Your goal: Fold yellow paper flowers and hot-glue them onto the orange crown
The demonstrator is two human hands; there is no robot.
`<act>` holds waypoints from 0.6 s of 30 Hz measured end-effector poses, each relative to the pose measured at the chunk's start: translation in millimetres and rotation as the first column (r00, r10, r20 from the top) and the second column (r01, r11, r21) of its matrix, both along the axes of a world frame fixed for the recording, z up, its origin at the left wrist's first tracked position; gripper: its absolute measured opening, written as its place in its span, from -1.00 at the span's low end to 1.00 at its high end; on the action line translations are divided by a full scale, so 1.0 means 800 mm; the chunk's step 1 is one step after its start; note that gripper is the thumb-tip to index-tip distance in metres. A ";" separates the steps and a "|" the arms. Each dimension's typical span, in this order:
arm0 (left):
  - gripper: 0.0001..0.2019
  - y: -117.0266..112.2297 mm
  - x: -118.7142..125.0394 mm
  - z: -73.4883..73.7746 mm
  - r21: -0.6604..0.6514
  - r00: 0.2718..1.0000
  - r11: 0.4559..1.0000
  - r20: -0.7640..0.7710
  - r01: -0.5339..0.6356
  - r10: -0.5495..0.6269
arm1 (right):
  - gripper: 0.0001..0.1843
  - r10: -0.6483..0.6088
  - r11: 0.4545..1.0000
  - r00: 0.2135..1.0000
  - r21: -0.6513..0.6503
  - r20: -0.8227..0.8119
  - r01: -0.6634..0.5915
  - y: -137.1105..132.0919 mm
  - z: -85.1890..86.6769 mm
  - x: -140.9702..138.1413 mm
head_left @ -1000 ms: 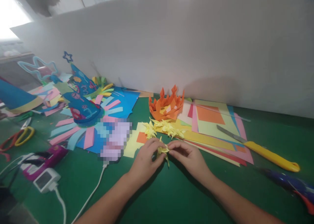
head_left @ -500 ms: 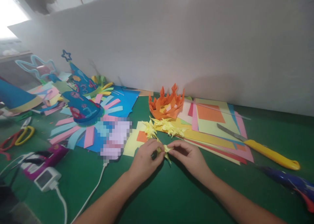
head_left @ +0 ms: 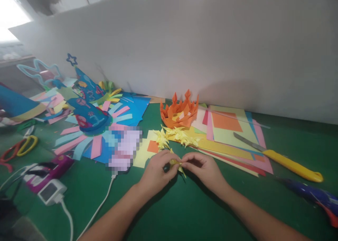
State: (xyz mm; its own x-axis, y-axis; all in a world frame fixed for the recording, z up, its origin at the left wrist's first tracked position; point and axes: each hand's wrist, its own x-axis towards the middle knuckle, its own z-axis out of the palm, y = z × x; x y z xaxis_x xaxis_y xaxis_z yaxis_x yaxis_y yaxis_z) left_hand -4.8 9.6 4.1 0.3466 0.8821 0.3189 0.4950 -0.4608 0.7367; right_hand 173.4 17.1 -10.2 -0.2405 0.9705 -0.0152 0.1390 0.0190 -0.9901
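Between my two hands is a small piece of folded yellow paper [head_left: 182, 170], its thin points sticking out below the fingers. My left hand [head_left: 160, 167] pinches it from the left, and the fingertips of my right hand [head_left: 201, 165] close on its right side. Fingers cover most of the piece. Just beyond lie several similar spiky yellow paper pieces [head_left: 182, 135]. Behind them stands an orange folded-paper crown [head_left: 178, 118] with scraps of paper inside.
Right: stacked coloured paper [head_left: 245, 125], a yellow-handled knife [head_left: 290, 163] and a blue glue gun [head_left: 311, 191]. Left: decorated blue cone hats [head_left: 91, 114], scissors [head_left: 26, 144], a purple power strip [head_left: 50, 172] and a white cable [head_left: 101, 205]. A pale wall [head_left: 211, 47] rises behind the green table [head_left: 179, 213].
My right fingertips have moved slightly left and closer to my left fingers, so less of the yellow paper shows. Its lower point has shifted a little. The things around have stayed put.
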 end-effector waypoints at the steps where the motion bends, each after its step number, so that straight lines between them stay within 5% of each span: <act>1: -0.87 0.000 0.000 0.000 0.001 1.000 1.000 0.001 -0.001 0.001 | -0.83 0.012 1.000 1.000 0.021 -0.002 -0.012 0.000 0.000 0.000; 5: -0.90 0.001 0.001 0.001 0.009 1.000 1.000 0.002 -0.001 0.001 | -0.86 0.047 0.996 0.999 0.072 -0.017 -0.045 0.002 0.002 0.000; 18: -0.91 -0.001 0.004 0.003 -0.055 1.000 0.998 -0.019 -0.002 0.001 | -0.83 0.020 0.999 0.998 -0.045 -0.061 -0.023 0.001 -0.001 0.000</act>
State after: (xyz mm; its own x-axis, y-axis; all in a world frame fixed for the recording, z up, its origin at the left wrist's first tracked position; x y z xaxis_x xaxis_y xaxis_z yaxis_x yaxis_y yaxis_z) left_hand -1.7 8.9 6.1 0.3510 0.8988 0.2626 0.5100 -0.4188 0.7514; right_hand 173.7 17.7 -11.3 -0.2629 0.9638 -0.0443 0.0786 -0.0243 -0.9966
